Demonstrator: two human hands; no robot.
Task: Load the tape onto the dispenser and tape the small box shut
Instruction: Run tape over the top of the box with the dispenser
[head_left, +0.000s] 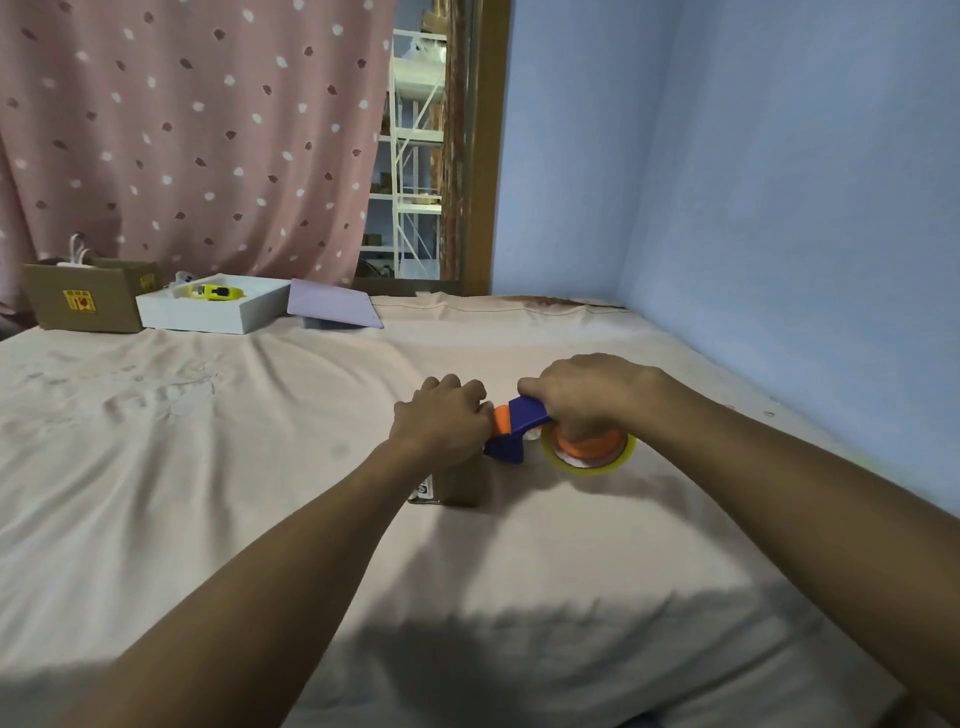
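On bed, dispenser under right hand

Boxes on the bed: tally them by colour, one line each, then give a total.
Brown cardboard: 2, the small box under the left hand and the open box at the far left.
White: 1, the shallow open box holding a yellow item.
Total: 3
The lilac lid-like piece beside the white one is not counted.
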